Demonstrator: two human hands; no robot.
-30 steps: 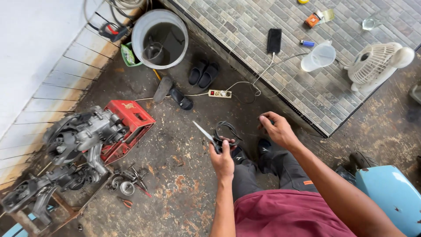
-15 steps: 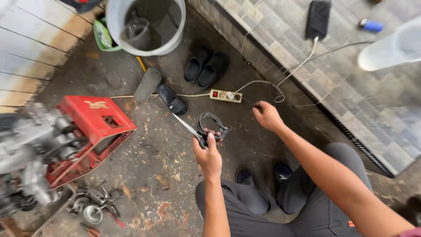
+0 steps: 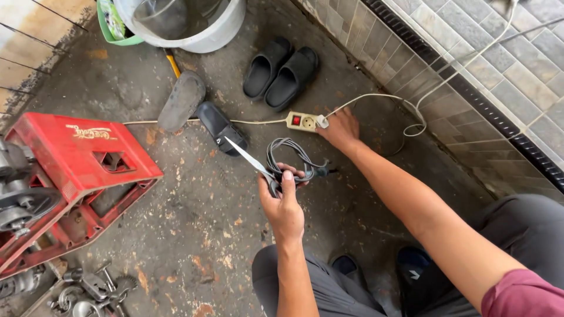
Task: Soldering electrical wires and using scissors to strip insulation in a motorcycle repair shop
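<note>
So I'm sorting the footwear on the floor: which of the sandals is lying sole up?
The grey sandal left of the single black one, its flat sole showing; the black pair sits upright.

Left hand [image 3: 283,202] clenched upright; right hand [image 3: 339,128] stretched forward, palm down.

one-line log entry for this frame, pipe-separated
left hand: holds scissors and coiled black cable | right hand: on white plug at power strip | nearby: black sandals, red crate
</note>
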